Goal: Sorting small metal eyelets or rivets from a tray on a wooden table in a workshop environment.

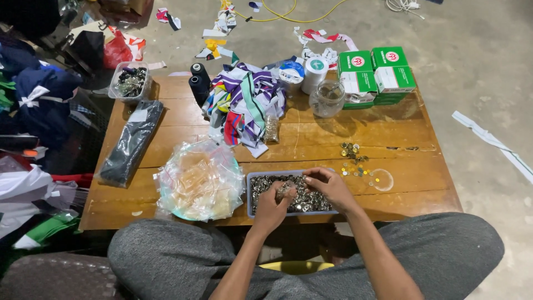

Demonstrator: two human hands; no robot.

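Note:
A shallow tray (251,197) full of small silver metal snaps sits at the near edge of a low wooden table (183,114). My left hand (273,206) rests over the tray's middle, its fingers pinched on a small metal piece. My right hand (330,186) hovers over the tray's right end, fingers curled around small snaps. A pile of small clear plastic bags (200,179) lies just left of the tray. Loose gold and silver snaps (352,158) are scattered to the right, beside a clear round lid (383,180).
A heap of striped fabric strips (244,103) fills the table's middle. Behind stand a glass jar (327,98), green and white boxes (377,75), tape rolls (313,69), black thread spools (199,80), and a clear box of clips (130,81). A dark wrapped bundle (130,143) lies left.

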